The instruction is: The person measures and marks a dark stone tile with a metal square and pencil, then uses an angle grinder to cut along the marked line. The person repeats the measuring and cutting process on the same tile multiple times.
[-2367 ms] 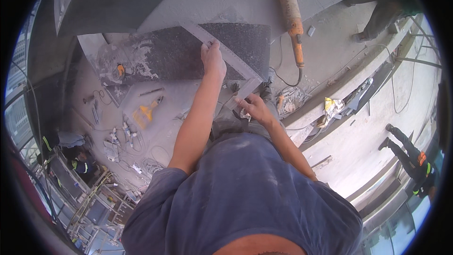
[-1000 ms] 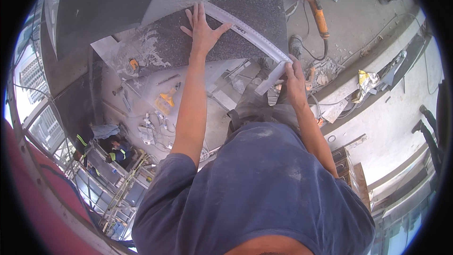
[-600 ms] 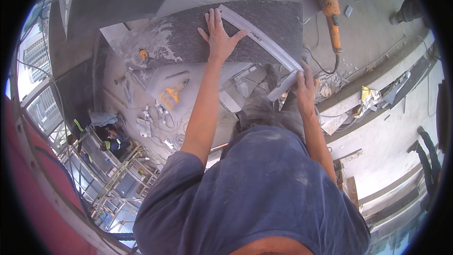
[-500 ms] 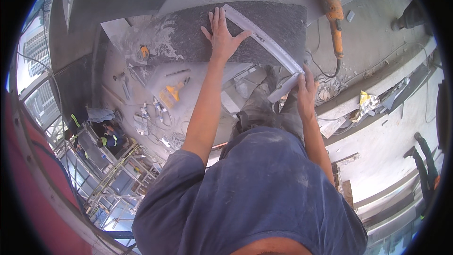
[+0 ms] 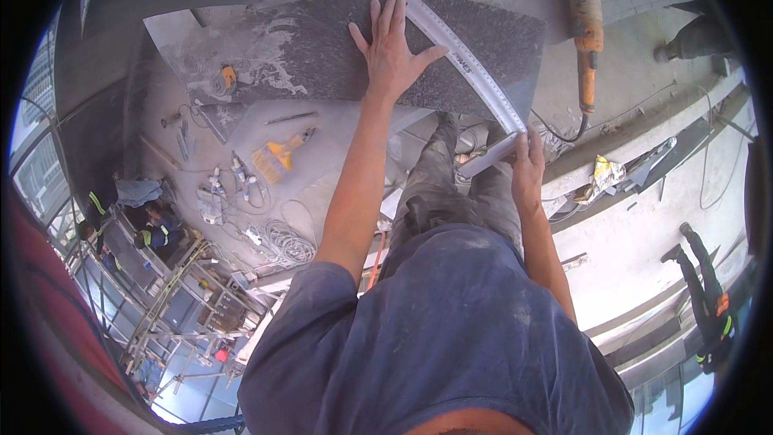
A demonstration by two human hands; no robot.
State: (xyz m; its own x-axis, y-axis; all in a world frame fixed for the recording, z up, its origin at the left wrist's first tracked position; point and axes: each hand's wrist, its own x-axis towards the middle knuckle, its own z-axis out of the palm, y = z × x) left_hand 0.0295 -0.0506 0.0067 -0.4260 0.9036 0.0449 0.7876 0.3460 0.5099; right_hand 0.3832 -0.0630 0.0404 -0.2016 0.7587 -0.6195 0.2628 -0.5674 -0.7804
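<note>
A dark speckled stone slab lies across in front of me, with pale dust smeared over its left part. Diagonally over its right part runs the long, graduated blade of a metal try square. My left hand rests flat on the slab, fingers spread, its thumb reaching onto the blade. At the slab's near right corner, my right hand has its fingers closed on the square beside its short stock, which hangs off the near edge. A yellow-and-black tape measure sits on the slab's left part.
An orange angle grinder with a cord lies right of the slab. A yellow-handled brush, plugs and coiled cable are on the dusty floor at left. A concrete ledge runs along the right. Other people stand at lower left and far right.
The whole view has shifted a little, bringing the grinder's head and more of the left floor into sight. Both hands and the square keep about the same place on the slab.
</note>
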